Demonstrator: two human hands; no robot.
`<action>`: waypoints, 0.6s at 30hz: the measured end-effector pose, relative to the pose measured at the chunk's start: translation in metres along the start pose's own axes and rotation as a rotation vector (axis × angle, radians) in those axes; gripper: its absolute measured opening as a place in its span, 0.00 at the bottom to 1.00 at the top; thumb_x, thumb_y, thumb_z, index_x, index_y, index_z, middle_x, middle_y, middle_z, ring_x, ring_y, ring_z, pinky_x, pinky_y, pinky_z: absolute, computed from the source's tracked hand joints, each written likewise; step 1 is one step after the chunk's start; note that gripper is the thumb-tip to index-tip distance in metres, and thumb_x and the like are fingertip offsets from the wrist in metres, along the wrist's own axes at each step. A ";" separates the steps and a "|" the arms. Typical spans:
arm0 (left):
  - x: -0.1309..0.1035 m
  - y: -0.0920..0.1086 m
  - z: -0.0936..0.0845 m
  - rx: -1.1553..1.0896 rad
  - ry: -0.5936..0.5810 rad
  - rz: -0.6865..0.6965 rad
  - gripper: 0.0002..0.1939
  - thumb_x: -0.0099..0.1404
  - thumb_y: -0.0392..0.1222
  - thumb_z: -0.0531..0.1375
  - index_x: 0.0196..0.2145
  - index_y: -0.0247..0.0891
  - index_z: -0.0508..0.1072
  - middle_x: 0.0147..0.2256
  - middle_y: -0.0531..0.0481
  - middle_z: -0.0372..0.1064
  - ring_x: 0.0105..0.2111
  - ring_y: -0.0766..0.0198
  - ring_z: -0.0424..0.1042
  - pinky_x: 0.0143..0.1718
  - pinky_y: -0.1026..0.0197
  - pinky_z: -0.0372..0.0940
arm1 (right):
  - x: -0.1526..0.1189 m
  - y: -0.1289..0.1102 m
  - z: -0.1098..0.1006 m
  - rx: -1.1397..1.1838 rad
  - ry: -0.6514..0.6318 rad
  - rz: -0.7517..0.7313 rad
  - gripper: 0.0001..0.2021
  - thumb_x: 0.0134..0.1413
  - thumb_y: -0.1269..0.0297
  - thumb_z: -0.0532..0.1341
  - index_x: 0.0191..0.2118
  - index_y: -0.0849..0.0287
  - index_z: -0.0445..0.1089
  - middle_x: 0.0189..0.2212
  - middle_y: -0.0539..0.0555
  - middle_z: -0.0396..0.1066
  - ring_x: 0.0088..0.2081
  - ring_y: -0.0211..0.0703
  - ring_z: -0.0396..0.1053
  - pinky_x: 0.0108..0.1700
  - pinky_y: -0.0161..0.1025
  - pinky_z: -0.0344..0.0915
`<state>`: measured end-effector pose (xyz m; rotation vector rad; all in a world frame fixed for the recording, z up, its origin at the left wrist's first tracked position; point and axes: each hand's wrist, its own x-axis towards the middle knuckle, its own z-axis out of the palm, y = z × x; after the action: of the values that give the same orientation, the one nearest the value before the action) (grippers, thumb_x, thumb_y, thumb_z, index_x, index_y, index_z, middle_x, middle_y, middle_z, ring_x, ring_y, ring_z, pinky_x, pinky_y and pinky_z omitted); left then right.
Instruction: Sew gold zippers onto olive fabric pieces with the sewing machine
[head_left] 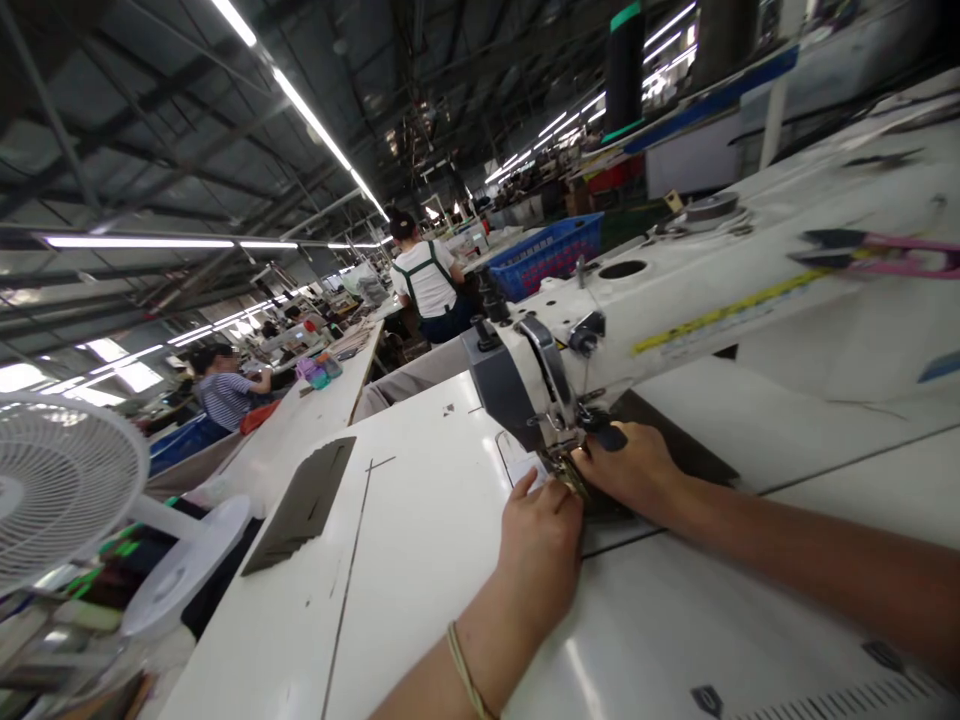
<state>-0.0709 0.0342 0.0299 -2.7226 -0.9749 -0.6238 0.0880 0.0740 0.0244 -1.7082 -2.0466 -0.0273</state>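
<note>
- Head view, nearest: 1 left forearm (469, 655) with 1 thin band (463, 665) at the wrist.
- Left hand (541, 545): fingers curled beside the needle area; can't tell if clenched or grasping.
- Right hand (634, 465): on the dark piece, fingers partly hidden at the needle area; can't tell if grasping.
- Dark piece (671, 440): 1, flat, at the sewing machine (510, 385), reaching out behind right hand.
- Tabletop (420, 500): white, glossy, dark drawn lines, ruler marks at lower right.
- Stack of dark pieces (304, 505): 1, fanned edges, left part of tabletop; layers can't be counted.
- On machine body: 1 yellow measuring tape (727, 310), 1 pink-handled tool (877, 250).
- White fan (67, 490): 1, left of tabletop.
- Room: large work hall, dark trussed roof, rows of strip lights, long tables.
- Blue basket (547, 255): 1, behind machine.
- People nearby: 2, white top (427, 280) and striped top (225, 395); more far off, too small to count.
</note>
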 end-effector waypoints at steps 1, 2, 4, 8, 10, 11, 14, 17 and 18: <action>0.000 0.000 0.000 0.001 0.001 -0.002 0.09 0.58 0.27 0.53 0.31 0.36 0.69 0.31 0.47 0.71 0.35 0.60 0.73 0.53 0.51 0.64 | -0.003 0.000 -0.002 -0.007 -0.004 -0.012 0.14 0.56 0.69 0.52 0.28 0.65 0.73 0.25 0.65 0.73 0.28 0.57 0.73 0.28 0.46 0.66; -0.001 0.000 0.001 0.002 0.004 -0.008 0.09 0.58 0.27 0.53 0.31 0.36 0.70 0.31 0.47 0.71 0.35 0.60 0.73 0.53 0.51 0.64 | -0.008 0.002 -0.004 -0.009 -0.012 -0.030 0.14 0.57 0.68 0.52 0.29 0.65 0.73 0.26 0.64 0.73 0.29 0.55 0.73 0.30 0.46 0.67; -0.003 0.000 0.003 0.001 0.016 -0.026 0.09 0.59 0.28 0.53 0.33 0.36 0.70 0.31 0.47 0.71 0.34 0.61 0.73 0.52 0.51 0.65 | -0.024 0.007 -0.010 0.021 -0.004 -0.175 0.12 0.57 0.66 0.54 0.35 0.63 0.74 0.33 0.62 0.74 0.35 0.52 0.73 0.36 0.46 0.69; -0.005 0.002 0.004 -0.039 0.026 -0.062 0.08 0.60 0.29 0.54 0.36 0.35 0.71 0.34 0.46 0.72 0.36 0.60 0.73 0.50 0.52 0.66 | -0.055 0.020 -0.016 0.112 0.156 -0.639 0.16 0.57 0.66 0.56 0.49 0.64 0.70 0.48 0.61 0.71 0.48 0.50 0.68 0.49 0.48 0.67; -0.007 0.005 0.004 -0.074 0.025 -0.096 0.09 0.60 0.28 0.55 0.37 0.34 0.71 0.35 0.46 0.72 0.37 0.60 0.73 0.49 0.54 0.68 | -0.060 0.022 -0.016 0.118 0.217 -0.713 0.15 0.58 0.71 0.53 0.48 0.68 0.70 0.45 0.61 0.72 0.47 0.48 0.69 0.47 0.47 0.69; -0.007 0.006 0.004 -0.089 0.033 -0.121 0.08 0.60 0.28 0.55 0.36 0.34 0.71 0.35 0.46 0.72 0.37 0.60 0.73 0.47 0.55 0.69 | -0.061 0.021 -0.015 0.120 0.225 -0.728 0.15 0.59 0.73 0.51 0.46 0.68 0.71 0.43 0.61 0.74 0.45 0.47 0.70 0.46 0.45 0.70; -0.008 0.009 0.004 -0.107 0.058 -0.168 0.08 0.62 0.27 0.54 0.35 0.35 0.71 0.35 0.46 0.72 0.37 0.59 0.72 0.42 0.58 0.71 | -0.056 0.017 -0.014 0.147 0.215 -0.749 0.15 0.58 0.77 0.49 0.43 0.68 0.73 0.40 0.60 0.75 0.43 0.45 0.71 0.45 0.43 0.71; -0.008 0.010 0.005 -0.094 0.069 -0.136 0.09 0.63 0.27 0.53 0.36 0.35 0.71 0.35 0.45 0.71 0.37 0.59 0.72 0.42 0.57 0.72 | -0.053 0.015 -0.015 0.178 0.207 -0.737 0.16 0.57 0.79 0.49 0.43 0.69 0.73 0.40 0.60 0.75 0.42 0.45 0.71 0.45 0.42 0.72; -0.007 0.009 0.005 -0.091 0.071 -0.128 0.09 0.63 0.27 0.53 0.36 0.34 0.71 0.35 0.45 0.71 0.36 0.59 0.72 0.41 0.57 0.72 | -0.052 0.014 -0.015 0.187 0.207 -0.728 0.16 0.56 0.79 0.49 0.43 0.70 0.73 0.40 0.60 0.75 0.42 0.45 0.71 0.45 0.42 0.72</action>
<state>-0.0685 0.0247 0.0224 -2.7099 -1.1369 -0.8008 0.1126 0.0244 0.0151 -0.7495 -2.3044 -0.2276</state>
